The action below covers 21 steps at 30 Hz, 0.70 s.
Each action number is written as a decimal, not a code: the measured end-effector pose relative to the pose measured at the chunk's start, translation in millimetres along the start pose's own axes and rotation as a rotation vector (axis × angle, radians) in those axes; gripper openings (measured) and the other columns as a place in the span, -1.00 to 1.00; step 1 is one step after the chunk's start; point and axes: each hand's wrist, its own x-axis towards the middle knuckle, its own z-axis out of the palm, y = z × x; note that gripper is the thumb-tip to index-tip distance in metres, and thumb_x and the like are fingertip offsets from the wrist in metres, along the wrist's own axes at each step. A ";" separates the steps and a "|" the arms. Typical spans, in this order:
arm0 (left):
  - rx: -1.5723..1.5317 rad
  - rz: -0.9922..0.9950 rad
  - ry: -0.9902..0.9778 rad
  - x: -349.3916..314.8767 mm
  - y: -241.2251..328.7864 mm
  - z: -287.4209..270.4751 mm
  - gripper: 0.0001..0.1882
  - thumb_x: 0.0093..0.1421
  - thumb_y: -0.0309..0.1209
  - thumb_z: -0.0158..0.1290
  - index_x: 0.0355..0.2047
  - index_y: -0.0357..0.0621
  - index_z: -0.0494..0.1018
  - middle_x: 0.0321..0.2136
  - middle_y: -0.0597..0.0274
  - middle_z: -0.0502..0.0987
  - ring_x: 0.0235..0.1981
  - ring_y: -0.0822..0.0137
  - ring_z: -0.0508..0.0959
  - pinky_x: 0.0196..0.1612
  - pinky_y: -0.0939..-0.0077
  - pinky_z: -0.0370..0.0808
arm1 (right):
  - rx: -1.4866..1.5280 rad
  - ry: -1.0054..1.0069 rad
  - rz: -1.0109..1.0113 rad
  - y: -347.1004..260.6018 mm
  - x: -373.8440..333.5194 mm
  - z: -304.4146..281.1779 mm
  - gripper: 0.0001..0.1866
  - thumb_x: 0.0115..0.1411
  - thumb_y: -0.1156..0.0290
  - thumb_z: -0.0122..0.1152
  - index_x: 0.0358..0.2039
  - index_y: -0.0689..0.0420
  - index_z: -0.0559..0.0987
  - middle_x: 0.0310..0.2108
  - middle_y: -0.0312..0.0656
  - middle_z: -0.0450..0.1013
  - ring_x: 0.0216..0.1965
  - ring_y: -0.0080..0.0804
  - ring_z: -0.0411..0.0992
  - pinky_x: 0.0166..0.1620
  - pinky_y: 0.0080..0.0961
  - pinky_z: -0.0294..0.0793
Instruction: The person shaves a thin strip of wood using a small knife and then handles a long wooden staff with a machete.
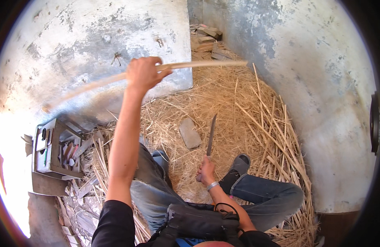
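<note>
Raised in front of the wall, my left hand (144, 75) is closed around the middle of a long, pale bamboo strip (206, 64). The strip lies roughly crosswise, its left part lower and smeared by motion. Low in the middle, my right hand (206, 171) grips the handle of a long, narrow knife (212, 133). The dark blade points up and away from me, apart from the strip. Just left of the blade, a grey rectangular block (190, 133) lies flat on the shavings.
Thin pale shavings (198, 99) cover the floor. Long strips (276, 127) are heaped along the right wall. A small wooden cabinet (48, 154) with tools stands at the left. Bricks (207, 37) are piled at the back. My bent legs (264, 195) frame the work area.
</note>
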 end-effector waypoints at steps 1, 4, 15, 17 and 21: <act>0.020 -0.002 0.028 -3.5 -9.9 -5.9 -0.46 0.15 0.30 0.19 -0.16 0.19 0.69 -0.47 0.43 0.67 -0.41 0.41 0.64 -0.23 0.32 0.59 | 0.002 0.002 0.002 1.5 1.7 -0.7 -0.59 0.39 -0.02 0.14 -0.41 0.03 0.40 -0.69 -0.37 0.23 -0.76 -0.49 0.24 -0.65 -0.40 0.30; 0.094 -0.008 -0.067 -12.4 -26.4 -34.3 -0.47 0.05 0.23 0.32 -0.20 0.12 0.72 -0.40 0.35 0.71 -0.34 0.30 0.70 -0.28 0.28 0.65 | 0.000 -0.022 -0.009 3.8 -1.0 1.5 -0.55 0.36 -0.11 0.14 -0.35 0.04 0.37 -0.66 -0.36 0.23 -0.74 -0.49 0.20 -0.63 -0.37 0.30; 0.469 0.265 -0.273 -27.8 -14.3 -61.0 -0.61 -0.08 -0.04 0.49 -0.43 -0.04 0.70 -0.41 0.19 0.70 -0.29 0.11 0.71 -0.21 0.21 0.64 | 0.056 0.020 -0.131 -11.7 -6.4 7.2 -0.61 0.40 0.00 0.09 -0.42 0.00 0.33 -0.67 -0.36 0.22 -0.75 -0.50 0.21 -0.67 -0.41 0.26; 0.450 0.281 -0.332 -22.0 -2.7 -43.8 -0.60 -0.09 -0.04 0.50 -0.39 -0.04 0.71 -0.40 0.22 0.71 -0.27 0.14 0.72 -0.21 0.24 0.64 | 0.022 -0.011 -0.159 -8.0 -2.2 5.4 -0.62 0.41 0.01 0.09 -0.42 0.00 0.34 -0.67 -0.36 0.22 -0.75 -0.51 0.21 -0.67 -0.42 0.25; 0.471 0.359 -0.427 -17.0 18.2 -10.2 -0.72 0.01 -0.13 0.44 -0.31 0.05 0.75 -0.35 0.30 0.73 -0.24 0.25 0.73 -0.28 0.34 0.62 | -0.178 -0.024 -0.155 -8.4 -3.4 4.4 -0.60 0.43 0.00 0.07 -0.42 0.03 0.35 -0.68 -0.36 0.21 -0.76 -0.51 0.21 -0.69 -0.43 0.25</act>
